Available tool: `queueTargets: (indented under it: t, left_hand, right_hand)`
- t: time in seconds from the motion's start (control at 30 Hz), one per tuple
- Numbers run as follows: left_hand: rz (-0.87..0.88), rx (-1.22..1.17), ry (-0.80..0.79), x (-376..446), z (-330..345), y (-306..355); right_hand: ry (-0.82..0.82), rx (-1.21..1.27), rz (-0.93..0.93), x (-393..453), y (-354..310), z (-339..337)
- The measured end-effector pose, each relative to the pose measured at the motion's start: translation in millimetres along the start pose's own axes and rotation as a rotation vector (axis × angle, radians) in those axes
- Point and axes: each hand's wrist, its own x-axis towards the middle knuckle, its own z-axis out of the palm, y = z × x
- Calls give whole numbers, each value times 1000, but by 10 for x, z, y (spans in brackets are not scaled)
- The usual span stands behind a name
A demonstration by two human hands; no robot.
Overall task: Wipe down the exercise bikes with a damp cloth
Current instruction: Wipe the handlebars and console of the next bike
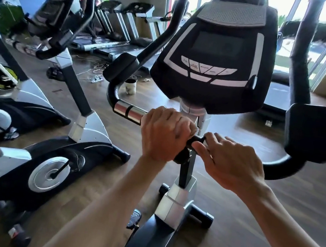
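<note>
While a person stands at an exercise bike [180,202], both bare hands meet on the middle of its handlebar [130,112], just below the console [214,55]. The left hand [163,134] is curled tightly over the bar beside a shiny metal grip sensor, and a small pale scrap at its knuckles may be the cloth [195,130], though it is too hidden to be sure. The right hand [230,163] grips the black bar just beside it, fingers bent over the top and thumb beneath. Padded armrests sit at each end of the handlebar, with upright black grips rising behind them. To the left stands a second bike [58,150] in black and silver, well apart, with part of a third at the frame's edge. Treadmills [117,23] line the far windows, where a person is blurred in the distance. A white bucket [130,86] sits on the wooden floor [259,222] beyond the handlebar.
</note>
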Motion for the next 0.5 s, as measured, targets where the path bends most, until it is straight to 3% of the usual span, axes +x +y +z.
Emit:
queueTargets:
  t: [0.07,0.17,0.27,0.43,0.5]
  left_hand:
    - [6,50,-105,-59,-51,43]
    - [237,23,-306,10,-207,-162]
    - [409,26,-334,157,-232,-310]
    - [-28,84,-135,81,-64,22]
    - [-34,76,-119,89,-73,15]
  right_hand:
    - [-10,-7,3,-3,5,3]
    - [-22,-44,1,1,-9,5]
    - [-38,-92,7,4,-21,-18]
    - [-69,-159,48,12,-55,-17]
    - [-53,-141,43,-1,-64,-46]
